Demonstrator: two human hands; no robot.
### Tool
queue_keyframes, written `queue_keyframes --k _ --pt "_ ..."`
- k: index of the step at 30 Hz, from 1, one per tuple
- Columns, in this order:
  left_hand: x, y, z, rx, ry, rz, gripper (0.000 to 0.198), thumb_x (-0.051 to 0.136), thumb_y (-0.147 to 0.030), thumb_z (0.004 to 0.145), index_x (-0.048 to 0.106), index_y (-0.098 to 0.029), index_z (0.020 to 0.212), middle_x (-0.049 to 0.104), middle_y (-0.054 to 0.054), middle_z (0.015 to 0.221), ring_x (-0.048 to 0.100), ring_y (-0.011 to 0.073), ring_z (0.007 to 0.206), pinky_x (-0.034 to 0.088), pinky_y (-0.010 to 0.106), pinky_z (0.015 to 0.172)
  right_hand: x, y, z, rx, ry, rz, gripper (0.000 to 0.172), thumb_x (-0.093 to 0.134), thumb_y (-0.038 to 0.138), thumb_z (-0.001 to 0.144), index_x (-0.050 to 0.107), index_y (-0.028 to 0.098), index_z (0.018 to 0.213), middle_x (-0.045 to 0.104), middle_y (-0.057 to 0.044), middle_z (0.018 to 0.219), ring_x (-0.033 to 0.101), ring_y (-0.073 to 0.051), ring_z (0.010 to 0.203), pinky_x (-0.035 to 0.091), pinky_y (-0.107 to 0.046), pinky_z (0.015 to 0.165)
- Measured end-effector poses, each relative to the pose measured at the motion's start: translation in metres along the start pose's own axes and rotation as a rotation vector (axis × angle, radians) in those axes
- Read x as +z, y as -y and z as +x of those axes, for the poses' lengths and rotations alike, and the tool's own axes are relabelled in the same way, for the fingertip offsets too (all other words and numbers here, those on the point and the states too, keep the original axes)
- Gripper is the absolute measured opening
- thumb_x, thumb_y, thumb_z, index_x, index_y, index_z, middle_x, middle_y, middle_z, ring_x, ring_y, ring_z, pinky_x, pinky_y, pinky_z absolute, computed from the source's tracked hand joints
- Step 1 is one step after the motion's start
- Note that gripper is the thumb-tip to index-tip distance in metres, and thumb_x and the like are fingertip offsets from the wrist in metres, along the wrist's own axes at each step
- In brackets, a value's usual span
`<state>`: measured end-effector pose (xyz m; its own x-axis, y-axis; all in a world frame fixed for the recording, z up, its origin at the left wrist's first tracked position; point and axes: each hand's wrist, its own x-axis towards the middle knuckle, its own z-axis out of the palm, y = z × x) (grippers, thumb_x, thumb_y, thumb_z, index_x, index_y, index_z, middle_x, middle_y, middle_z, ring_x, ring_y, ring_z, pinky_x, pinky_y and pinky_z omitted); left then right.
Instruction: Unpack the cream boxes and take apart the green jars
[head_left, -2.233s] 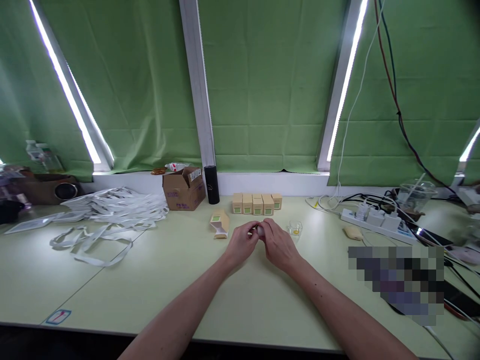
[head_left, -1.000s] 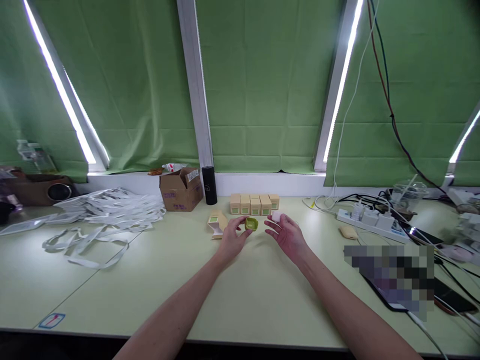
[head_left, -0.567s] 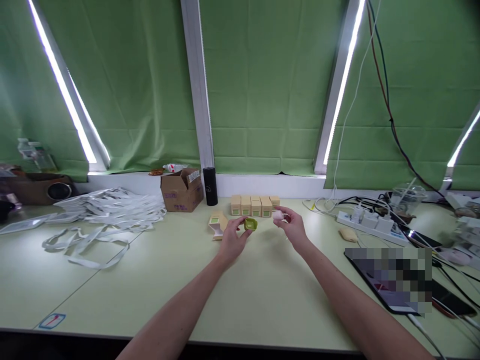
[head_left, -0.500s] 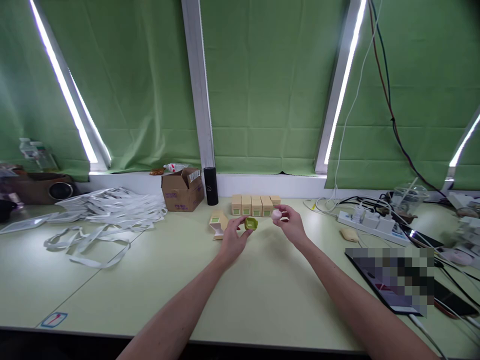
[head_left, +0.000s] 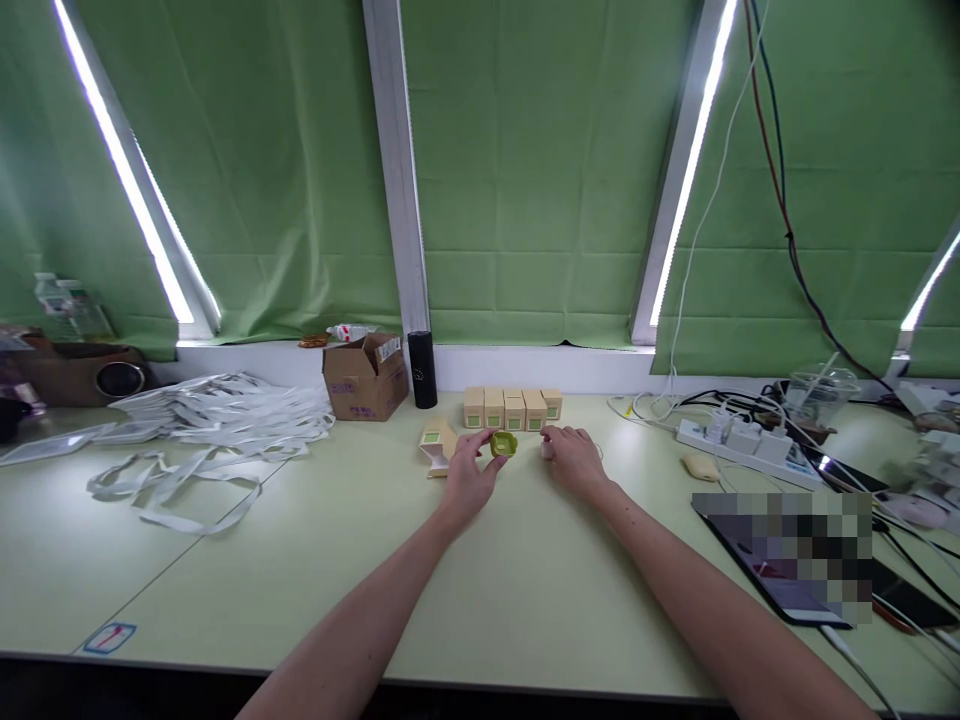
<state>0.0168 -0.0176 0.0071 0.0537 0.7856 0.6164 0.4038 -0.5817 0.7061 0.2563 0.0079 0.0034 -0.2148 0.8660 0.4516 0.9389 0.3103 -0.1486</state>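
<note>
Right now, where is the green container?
Near the head view's centre, the green container is in the left hand, right of the open carton and in front of the row of small boxes.

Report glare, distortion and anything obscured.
Head view: bright light glares beside the green blinds; head view: window posts splay toward the top, suggesting wide-angle distortion; head view: pixelation masks much of the tablet; head view: the right hand partly hides the white piece.

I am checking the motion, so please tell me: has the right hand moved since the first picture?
Yes: the right hand has moved rightward, away from the left hand, judged against the small boxes.
</note>
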Motion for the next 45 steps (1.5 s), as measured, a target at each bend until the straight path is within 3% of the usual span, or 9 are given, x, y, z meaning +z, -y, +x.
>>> queue_keyframes --k 7,11,16,20,24,29,35,41,45 --pt "-0.001 -0.002 0.001 0.016 -0.002 -0.011 0.042 0.073 -0.022 0.086 0.067 -0.027 0.128 0.069 0.009 0.122 0.067 0.0255 0.112 0.055 0.041 0.091 -0.003 0.000 -0.006 -0.017 -0.031 -0.068 0.065 0.056 -0.004 0.074 0.056 0.019 0.135 0.072 -0.011 0.127 0.061 -0.027 0.116 0.032 -0.038 0.102" --pt "-0.001 -0.001 0.001 0.023 0.003 -0.062 0.042 0.071 -0.021 0.086 0.064 -0.025 0.127 0.069 0.011 0.127 0.068 0.0255 0.115 0.054 0.040 0.091 -0.012 0.005 -0.009 -0.044 -0.174 -0.021 0.055 0.054 -0.004 0.076 0.060 0.019 0.126 0.073 -0.011 0.123 0.061 -0.026 0.116 0.036 -0.039 0.102" --pt "-0.002 -0.007 0.001 0.035 0.005 -0.115 0.040 0.071 -0.021 0.086 0.062 -0.025 0.125 0.070 0.010 0.129 0.067 0.0259 0.121 0.051 0.040 0.094 -0.016 0.033 -0.021 -0.084 -0.322 0.207 0.044 0.052 0.000 0.078 0.060 0.021 0.116 0.072 -0.010 0.114 0.063 -0.029 0.109 0.047 -0.043 0.095" --pt "-0.002 -0.017 0.000 0.013 0.007 -0.170 0.040 0.074 -0.026 0.087 0.060 -0.024 0.125 0.071 0.011 0.129 0.068 0.0263 0.121 0.051 0.041 0.098 -0.012 0.056 -0.035 -0.169 -0.403 0.407 0.048 0.053 0.006 0.084 0.053 0.024 0.129 0.068 -0.012 0.121 0.064 -0.031 0.112 0.054 -0.049 0.092" --pt "0.000 -0.026 -0.002 -0.031 0.030 -0.236 0.037 0.074 -0.035 0.089 0.061 -0.024 0.122 0.075 0.011 0.123 0.072 0.0263 0.115 0.053 0.041 0.097 -0.009 0.065 -0.043 -0.265 -0.469 0.498 0.057 0.057 0.018 0.093 0.040 0.027 0.146 0.058 -0.015 0.140 0.055 -0.034 0.130 0.056 -0.056 0.097" --pt "0.001 -0.030 -0.003 -0.100 0.142 -0.320 0.043 0.065 -0.059 0.093 0.064 -0.020 0.110 0.078 0.012 0.109 0.077 0.0249 0.097 0.058 0.036 0.084 -0.009 0.067 -0.045 -0.279 -0.489 0.532 0.059 0.060 0.027 0.097 0.036 0.028 0.151 0.051 -0.016 0.148 0.047 -0.036 0.141 0.054 -0.060 0.102" --pt "0.006 -0.035 -0.005 -0.126 0.282 -0.454 0.065 0.051 -0.079 0.092 0.069 -0.016 0.093 0.079 0.013 0.092 0.077 0.0271 0.085 0.058 0.036 0.074 -0.015 0.073 -0.045 -0.271 -0.517 0.575 0.055 0.062 0.026 0.097 0.039 0.027 0.146 0.055 -0.016 0.142 0.049 -0.035 0.138 0.052 -0.059 0.106" --pt "0.007 -0.033 -0.008 -0.084 0.327 -0.293 0.074 0.036 -0.077 0.098 0.074 -0.017 0.077 0.078 0.010 0.082 0.070 0.0244 0.078 0.055 0.038 0.079 -0.016 0.073 -0.045 -0.236 -0.527 0.656 0.045 0.060 0.022 0.095 0.045 0.026 0.137 0.057 -0.016 0.134 0.053 -0.034 0.131 0.050 -0.059 0.108" --pt "0.007 -0.025 -0.007 0.018 0.212 -0.156 0.052 0.048 -0.063 0.100 0.076 -0.021 0.089 0.075 0.011 0.099 0.066 0.0264 0.100 0.054 0.040 0.088 -0.015 0.070 -0.046 -0.177 -0.462 0.733 0.042 0.061 0.026 0.095 0.046 0.026 0.135 0.057 -0.015 0.133 0.056 -0.032 0.126 0.053 -0.054 0.103"
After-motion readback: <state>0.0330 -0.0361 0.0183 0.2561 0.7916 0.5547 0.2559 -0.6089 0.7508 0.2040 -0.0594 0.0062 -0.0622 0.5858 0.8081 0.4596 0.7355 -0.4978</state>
